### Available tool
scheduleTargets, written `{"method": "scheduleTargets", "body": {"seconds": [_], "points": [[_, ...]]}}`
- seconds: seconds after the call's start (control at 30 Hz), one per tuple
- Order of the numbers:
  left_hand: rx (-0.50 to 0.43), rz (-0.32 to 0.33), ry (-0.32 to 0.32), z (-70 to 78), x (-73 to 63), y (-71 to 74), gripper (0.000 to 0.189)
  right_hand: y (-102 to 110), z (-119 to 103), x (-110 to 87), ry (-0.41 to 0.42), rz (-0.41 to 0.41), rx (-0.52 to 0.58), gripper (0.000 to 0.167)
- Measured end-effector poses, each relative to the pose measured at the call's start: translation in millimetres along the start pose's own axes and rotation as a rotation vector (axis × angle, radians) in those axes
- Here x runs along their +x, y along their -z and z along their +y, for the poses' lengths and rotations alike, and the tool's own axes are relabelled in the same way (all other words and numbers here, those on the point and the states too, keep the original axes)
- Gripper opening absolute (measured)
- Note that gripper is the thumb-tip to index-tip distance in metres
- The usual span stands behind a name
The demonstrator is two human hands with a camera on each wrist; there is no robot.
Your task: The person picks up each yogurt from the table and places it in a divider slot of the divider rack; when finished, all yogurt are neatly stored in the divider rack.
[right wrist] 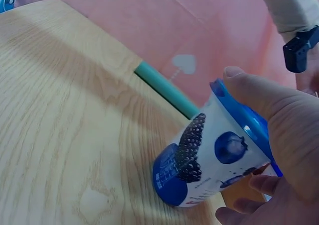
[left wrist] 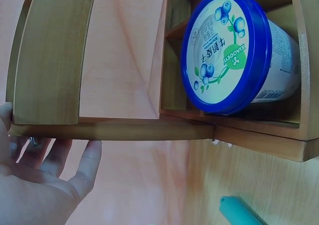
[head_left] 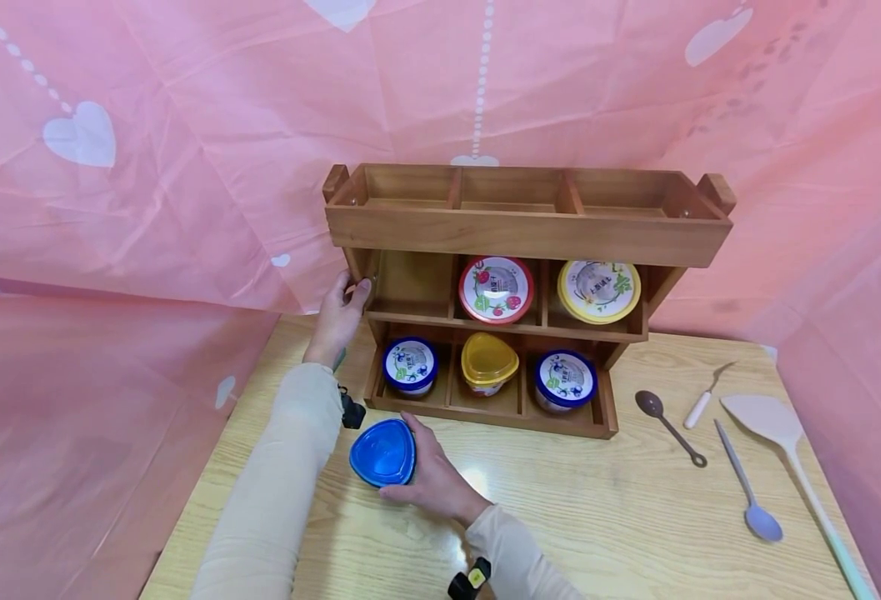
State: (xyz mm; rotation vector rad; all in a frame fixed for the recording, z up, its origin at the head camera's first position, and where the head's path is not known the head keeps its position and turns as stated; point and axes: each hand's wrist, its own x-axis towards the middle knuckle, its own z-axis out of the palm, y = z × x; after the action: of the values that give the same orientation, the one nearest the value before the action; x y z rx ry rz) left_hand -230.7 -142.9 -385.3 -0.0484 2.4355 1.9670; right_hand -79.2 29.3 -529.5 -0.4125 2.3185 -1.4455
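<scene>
My right hand [head_left: 436,475] grips a yogurt cup with a blue rounded-triangle lid [head_left: 382,452], in front of the shelf's lower left corner. The right wrist view shows blackberry and blueberry pictures on the cup's white side [right wrist: 214,150], tilted close over the table. My left hand [head_left: 338,317] holds the left side of the wooden shelf [head_left: 523,232], its fingers [left wrist: 87,168] reaching around the side board. Nearest that hand on the bottom tier stands a blue-lidded tub [left wrist: 219,56] with blueberries on its label. The middle tier's left compartment [head_left: 412,287] is bare.
The middle tier holds a red-lidded tub [head_left: 496,289] and a yellow-lidded tub [head_left: 599,292]. Below are a yellow-lidded cup [head_left: 488,362] and another blue-lidded tub [head_left: 565,380]. Spoons, a small white-handled tool [head_left: 698,408] and a spatula [head_left: 766,417] lie at right. A teal cylinder [right wrist: 167,89] lies beyond the cup.
</scene>
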Motion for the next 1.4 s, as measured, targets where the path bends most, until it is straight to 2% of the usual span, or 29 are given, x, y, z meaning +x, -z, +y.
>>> {"method": "scheduleTargets", "body": {"seconds": [0.13, 0.37, 0.43, 0.9, 1.23, 1.4], "points": [[0.006, -0.004, 0.0, -1.0, 0.7, 0.4, 0.045, -4.3, 0.1, 3.4, -0.001, -0.017, -0.007, 0.111], [-0.003, 0.016, -0.016, -32.6, 20.5, 0.3, 0.046, -7.7, 0.5, 6.0, 0.003, -0.017, -0.004, 0.11], [0.008, 0.02, -0.024, -35.1, 22.0, 0.5, 0.047, -8.2, 0.8, 6.4, -0.001, -0.012, 0.007, 0.109], [0.022, 0.025, -0.022, -34.9, 22.0, 0.8, 0.047, -9.6, 1.1, 2.3, -0.029, 0.024, 0.02, 0.106], [0.031, 0.015, -0.015, -34.0, 22.3, 1.6, 0.049, 8.6, -9.0, -16.2, 0.025, 0.103, 0.069, 0.104], [0.026, 0.013, -0.02, -34.9, 23.4, 2.5, 0.048, 18.1, -14.8, -25.8, 0.016, 0.161, 0.103, 0.105]]}}
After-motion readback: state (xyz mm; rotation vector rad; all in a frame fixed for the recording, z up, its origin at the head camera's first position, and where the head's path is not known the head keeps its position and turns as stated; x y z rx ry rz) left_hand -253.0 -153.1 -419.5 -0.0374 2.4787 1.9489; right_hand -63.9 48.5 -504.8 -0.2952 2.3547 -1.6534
